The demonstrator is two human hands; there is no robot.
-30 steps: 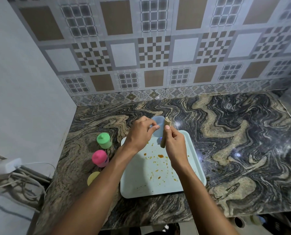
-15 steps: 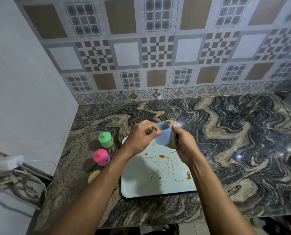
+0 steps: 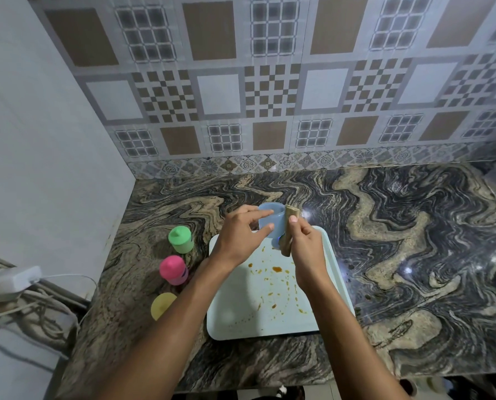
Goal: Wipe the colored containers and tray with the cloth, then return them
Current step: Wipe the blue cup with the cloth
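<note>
Hovering over the far edge of the tray (image 3: 241, 321), the blue container (image 3: 271, 223) is held up so the cloth (image 3: 292, 211) can reach its side. The left grip (image 3: 241, 241) curls round it to steady it; the right grip (image 3: 306, 249) pinches the folded cloth against its wall. The green container (image 3: 180, 239), pink container (image 3: 173, 269) and yellow container (image 3: 163, 306) stand on the counter (image 3: 399, 241) left of the stained tray, likely clearing it for wiping.
</note>
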